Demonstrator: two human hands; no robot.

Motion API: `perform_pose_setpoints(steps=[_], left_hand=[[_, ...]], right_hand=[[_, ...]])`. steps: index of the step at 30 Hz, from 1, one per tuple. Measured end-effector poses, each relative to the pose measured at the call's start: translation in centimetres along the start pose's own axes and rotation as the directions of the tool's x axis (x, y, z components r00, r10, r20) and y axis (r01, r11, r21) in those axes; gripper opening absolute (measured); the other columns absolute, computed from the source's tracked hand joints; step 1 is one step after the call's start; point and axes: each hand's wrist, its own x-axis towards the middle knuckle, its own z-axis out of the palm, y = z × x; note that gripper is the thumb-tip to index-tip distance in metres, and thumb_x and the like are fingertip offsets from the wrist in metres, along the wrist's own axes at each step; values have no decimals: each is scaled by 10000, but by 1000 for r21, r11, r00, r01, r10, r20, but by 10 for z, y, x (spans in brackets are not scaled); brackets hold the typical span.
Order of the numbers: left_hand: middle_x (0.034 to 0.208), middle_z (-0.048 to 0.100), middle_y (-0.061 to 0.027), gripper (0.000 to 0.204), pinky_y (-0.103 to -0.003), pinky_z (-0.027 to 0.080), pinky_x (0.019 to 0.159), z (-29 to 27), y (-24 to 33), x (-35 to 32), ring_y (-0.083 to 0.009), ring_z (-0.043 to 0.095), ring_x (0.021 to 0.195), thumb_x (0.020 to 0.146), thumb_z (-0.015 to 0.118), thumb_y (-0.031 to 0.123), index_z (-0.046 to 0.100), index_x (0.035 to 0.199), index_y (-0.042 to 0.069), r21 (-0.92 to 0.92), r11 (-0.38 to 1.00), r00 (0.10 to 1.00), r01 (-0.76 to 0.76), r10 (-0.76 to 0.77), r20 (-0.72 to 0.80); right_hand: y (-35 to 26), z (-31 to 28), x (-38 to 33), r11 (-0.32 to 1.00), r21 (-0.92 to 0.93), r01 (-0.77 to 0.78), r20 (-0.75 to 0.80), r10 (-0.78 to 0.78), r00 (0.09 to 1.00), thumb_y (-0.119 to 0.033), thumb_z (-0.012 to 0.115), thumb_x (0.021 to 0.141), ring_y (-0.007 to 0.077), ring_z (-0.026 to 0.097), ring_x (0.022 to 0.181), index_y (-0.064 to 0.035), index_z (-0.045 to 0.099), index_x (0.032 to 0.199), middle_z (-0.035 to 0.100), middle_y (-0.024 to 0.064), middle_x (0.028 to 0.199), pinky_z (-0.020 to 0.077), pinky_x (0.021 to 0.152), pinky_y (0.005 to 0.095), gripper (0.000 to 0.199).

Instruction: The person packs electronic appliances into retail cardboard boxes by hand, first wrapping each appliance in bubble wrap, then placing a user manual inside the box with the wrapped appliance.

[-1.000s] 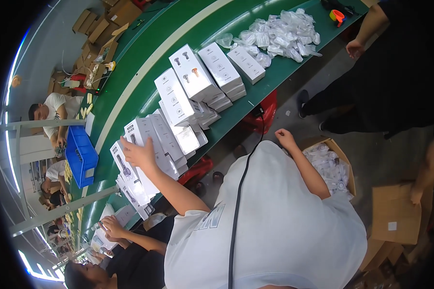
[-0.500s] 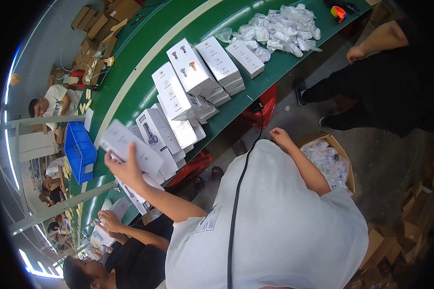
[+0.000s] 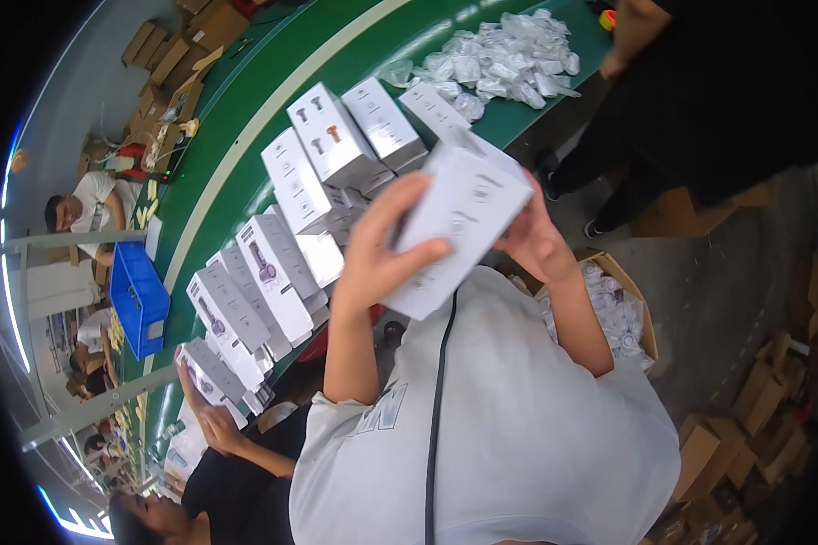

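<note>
In front of my chest is a white cardboard box (image 3: 468,222) with small printed icons, held at a tilt. My left hand (image 3: 386,245) grips its left side, with the thumb across the printed face. My right hand (image 3: 541,241) is at the box's right edge, its fingers curled and partly hidden behind it. A flap-like piece (image 3: 463,138) sticks up at the far end. Rows of similar white boxes (image 3: 336,136) are stacked on the green table (image 3: 245,168) beyond my left hand.
Clear plastic-wrapped parts (image 3: 500,59) lie heaped at the table's far end. An open carton (image 3: 641,304) of bagged parts stands at my right. A co-worker's hand (image 3: 214,422) is by the nearest boxes; another person in black (image 3: 663,118) stands at right. A blue bin (image 3: 141,300) sits across the table.
My left hand has brought the box from above the stacks rightward to my front. My right hand has risen from my side to the box. The co-worker's hand has moved to the boxes.
</note>
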Motion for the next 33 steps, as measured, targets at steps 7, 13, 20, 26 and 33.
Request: perform_pose_setpoints(steps=[7,13,20,26,33], left_hand=[[1302,466,-120,564,-343,336,1008,64,-30,39,-211,438,1206,891,563,174,317,1376,22,-367,882,909,295,-141,392],[1340,432,-135,519,-361,313,1040,84,-41,42,-226,421,1232,866,431,48,322,1373,28,-648,613,881,451,-193,431],[1336,414,-129,666,-378,264,1078,105,-62,41,-238,394,1258,672,295,-193,394,1304,-9,-747,642,959,174,64,277],[1266,419,-154,663,-368,312,1035,136,-52,26,-237,374,1254,680,621,-35,352,1286,-13,-335,898,908,285,-140,396],[1180,483,-172,879,-342,397,933,165,-53,37,-244,477,1126,586,813,108,306,1294,-12,68,871,831,486,-485,272]], right_hand=[[-22,-31,-20,985,-169,32,-426,-102,899,-379,619,804,250,467,1187,-115,250,1375,426,110,1310,434,943,403,729],[-1,-69,-47,925,355,136,-718,177,673,-370,510,850,262,559,1080,-41,437,1268,551,104,1200,445,945,382,538],[30,-73,-77,705,653,276,-637,313,705,-366,478,865,263,551,1088,-42,476,1236,578,104,1160,438,958,397,493],[51,-83,-90,623,679,389,-679,331,655,-370,537,824,280,510,1133,-22,453,1200,518,144,1203,448,927,413,520],[113,-110,-137,486,874,-7,-282,518,808,-348,536,858,274,561,1016,-101,427,1190,515,134,1152,482,855,432,428]])
